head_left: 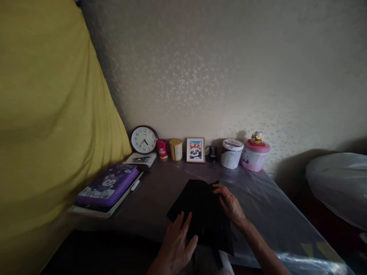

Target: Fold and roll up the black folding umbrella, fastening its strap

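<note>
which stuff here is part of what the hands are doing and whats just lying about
In use:
- black cloth
- left hand
- right hand

Apparently just lying about:
- clock
- red can
- yellow-lidded canister
- framed panda picture
- white tub
- pink tub
- figurine
- purple case

Black fabric (205, 214) partly behind left hand (179, 242), yellow cloth (54, 114) cropped; lettering on clock (144, 139) illegibly small

From my remote view, a pale grey-beige wall (258, 68) with a shiny, leaf-like pattern rises behind the far edge of the glossy, dark-grey surface (160, 187). A draped mustard-yellow cloth (54, 95) hangs along the left edge. Beyond the right edge I see a rounded, whitish bulk (341, 187). The light is dim, gleaming near the surface's near right corner.
</note>
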A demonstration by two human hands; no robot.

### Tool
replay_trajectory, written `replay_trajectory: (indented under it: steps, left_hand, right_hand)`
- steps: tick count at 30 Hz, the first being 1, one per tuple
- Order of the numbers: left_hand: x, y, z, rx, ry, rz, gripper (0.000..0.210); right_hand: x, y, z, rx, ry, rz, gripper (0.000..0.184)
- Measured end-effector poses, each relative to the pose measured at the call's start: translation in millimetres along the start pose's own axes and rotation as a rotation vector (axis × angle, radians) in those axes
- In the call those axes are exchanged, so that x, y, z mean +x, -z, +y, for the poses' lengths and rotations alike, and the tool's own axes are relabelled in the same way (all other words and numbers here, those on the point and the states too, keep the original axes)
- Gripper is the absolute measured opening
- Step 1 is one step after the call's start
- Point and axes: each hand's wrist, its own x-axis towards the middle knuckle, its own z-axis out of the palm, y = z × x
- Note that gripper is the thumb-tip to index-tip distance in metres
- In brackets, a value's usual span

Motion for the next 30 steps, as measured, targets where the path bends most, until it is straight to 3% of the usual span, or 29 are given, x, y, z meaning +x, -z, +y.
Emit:
replay_trajectory:
  steps: [3,6,12,17,23,30]
  left_hand:
    - [0,1.2,1,-0.024,0.017,0.001,0.072]
    - [1,-2.6,1,-0.011,0.025,0.075,0.072]
    - [9,-21.6,4,0.099,0.035,0.327,0.061]
    - [17,-38.4,2,0.146,0.008,0.574,0.035]
    - [20,-43.3,-5,0.118,-0.016,0.607,0.044]
    - [20,-40.6,-6,0.063,-0.028,0.581,0.048]
  right_hand:
    - [18,-11,-10,0.004,0.038,0.025,0.022]
    - [34,-23,-20,-0.015,0.058,0.037,0.021]
    - [53,-46,-27,-0.054,0.075,0.008,0.019]
    - [55,-56,-29,-0.071,0.060,-0.006,0.018]
    - [29,-47,-38,-0.016,0.028,0.062,0.019]
    - [-13,-45,-35,-0.032,0.091,-0.088,0.019]
